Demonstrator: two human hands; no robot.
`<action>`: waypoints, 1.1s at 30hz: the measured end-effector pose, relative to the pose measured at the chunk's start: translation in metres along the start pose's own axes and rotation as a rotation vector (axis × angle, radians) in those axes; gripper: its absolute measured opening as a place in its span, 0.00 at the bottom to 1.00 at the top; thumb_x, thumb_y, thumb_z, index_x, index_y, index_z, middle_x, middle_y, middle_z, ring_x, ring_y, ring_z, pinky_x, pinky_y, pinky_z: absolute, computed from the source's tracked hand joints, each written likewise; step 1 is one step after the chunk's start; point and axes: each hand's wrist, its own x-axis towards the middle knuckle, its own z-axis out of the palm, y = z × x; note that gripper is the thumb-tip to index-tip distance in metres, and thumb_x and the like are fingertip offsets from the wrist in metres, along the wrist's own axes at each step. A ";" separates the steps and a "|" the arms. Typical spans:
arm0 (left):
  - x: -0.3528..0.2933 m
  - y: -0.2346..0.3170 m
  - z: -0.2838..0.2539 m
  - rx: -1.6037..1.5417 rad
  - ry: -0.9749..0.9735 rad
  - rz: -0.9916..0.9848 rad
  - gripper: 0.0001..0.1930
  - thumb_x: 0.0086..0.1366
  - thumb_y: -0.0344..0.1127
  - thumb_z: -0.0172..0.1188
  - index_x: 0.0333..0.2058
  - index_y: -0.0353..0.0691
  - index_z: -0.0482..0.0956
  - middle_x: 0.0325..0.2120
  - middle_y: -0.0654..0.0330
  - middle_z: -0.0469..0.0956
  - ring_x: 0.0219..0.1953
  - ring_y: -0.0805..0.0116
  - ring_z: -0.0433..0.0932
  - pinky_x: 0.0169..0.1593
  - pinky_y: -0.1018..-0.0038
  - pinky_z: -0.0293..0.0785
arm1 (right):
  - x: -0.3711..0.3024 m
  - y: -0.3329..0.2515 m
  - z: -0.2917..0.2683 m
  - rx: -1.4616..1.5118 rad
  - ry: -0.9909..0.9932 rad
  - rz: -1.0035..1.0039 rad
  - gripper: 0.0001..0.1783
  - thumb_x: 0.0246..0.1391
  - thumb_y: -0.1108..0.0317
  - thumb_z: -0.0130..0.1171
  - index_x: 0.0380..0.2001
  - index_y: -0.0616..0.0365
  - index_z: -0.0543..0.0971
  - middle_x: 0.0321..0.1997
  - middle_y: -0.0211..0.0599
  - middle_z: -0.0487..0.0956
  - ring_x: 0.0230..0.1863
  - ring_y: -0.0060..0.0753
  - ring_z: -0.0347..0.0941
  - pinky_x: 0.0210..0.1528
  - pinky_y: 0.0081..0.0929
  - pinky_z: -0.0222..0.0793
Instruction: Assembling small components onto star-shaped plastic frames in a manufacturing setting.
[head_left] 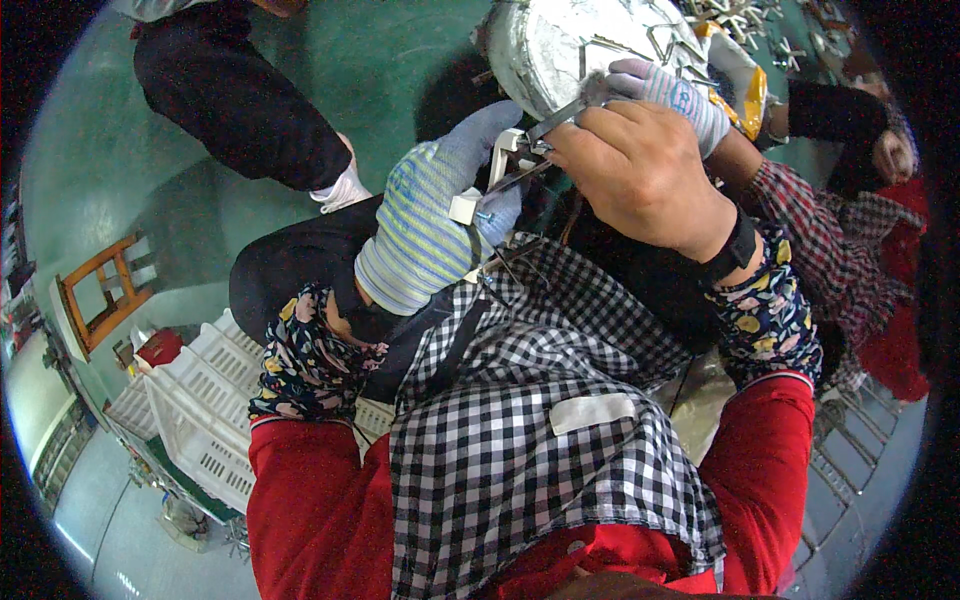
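My left hand [420, 210], in a grey-and-yellow striped glove, is closed around a white angular bracket-like part [500, 160] with a dark metal strip along it. A white block at its lower end shows beside the glove. My right hand [645, 170] is bare, with a black band at the wrist. Its fingers are closed on a flat grey metal strip [560, 118] that meets the white part's upper end. The fingertips partly hide this contact. Just beyond, a co-worker's gloved hand [675, 100] reaches over a round white bucket top [550, 45] with thin metal pieces on it.
My lap is covered by a black-and-white checked apron [540, 400]. White plastic crates [205, 410] stand at left, near a wooden frame [100, 295]. Another person's dark-trousered leg [225, 100] is at upper left. Loose metal parts [730, 20] lie at upper right.
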 end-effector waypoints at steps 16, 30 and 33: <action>0.006 -0.001 -0.004 0.577 0.016 0.257 0.24 0.50 0.30 0.58 0.48 0.35 0.69 0.25 0.54 0.76 0.24 0.55 0.75 0.29 0.65 0.68 | 0.009 -0.010 0.000 1.337 -0.279 1.127 0.13 0.55 0.63 0.56 0.28 0.65 0.80 0.20 0.19 0.73 0.21 0.11 0.63 0.24 0.17 0.60; 0.006 0.006 -0.009 -0.595 -0.173 -0.502 0.21 0.56 0.30 0.59 0.49 0.31 0.70 0.36 0.60 0.75 0.35 0.75 0.74 0.41 0.78 0.74 | 0.001 -0.002 0.002 -0.114 -0.148 0.011 0.07 0.42 0.66 0.53 0.27 0.54 0.73 0.28 0.31 0.72 0.30 0.34 0.70 0.30 0.30 0.66; 0.005 0.002 -0.012 -0.510 -0.158 -0.496 0.22 0.55 0.31 0.60 0.49 0.32 0.71 0.36 0.61 0.75 0.33 0.77 0.73 0.39 0.80 0.72 | 0.001 -0.005 0.005 -0.222 -0.099 -0.043 0.08 0.41 0.65 0.52 0.27 0.54 0.72 0.28 0.28 0.70 0.31 0.29 0.68 0.32 0.26 0.64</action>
